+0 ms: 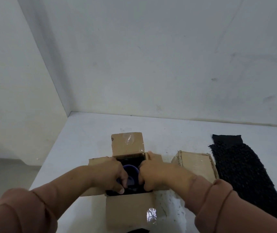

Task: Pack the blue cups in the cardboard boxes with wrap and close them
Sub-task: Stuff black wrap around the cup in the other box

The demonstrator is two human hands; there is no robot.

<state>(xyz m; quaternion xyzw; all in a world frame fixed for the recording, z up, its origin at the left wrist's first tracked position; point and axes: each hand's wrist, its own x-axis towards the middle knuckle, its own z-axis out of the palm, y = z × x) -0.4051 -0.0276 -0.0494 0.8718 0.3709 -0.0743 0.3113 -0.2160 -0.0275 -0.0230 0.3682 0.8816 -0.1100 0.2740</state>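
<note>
An open cardboard box (127,145) stands on the white table, its four flaps spread out. Inside it sits a blue cup (131,172), upright with its mouth facing up, and dark wrap (131,161) lines the box around it. My left hand (112,174) reaches into the box from the left, fingers curled against the cup's left side. My right hand (153,172) reaches in from the right and holds the cup's right side. Both hands hide much of the cup and the box's inside.
A second cardboard box (196,163), closed, lies just right of the open one. A long strip of black wrap (238,165) lies flat on the table further right. White walls meet in a corner behind; the table's left edge drops off at the left.
</note>
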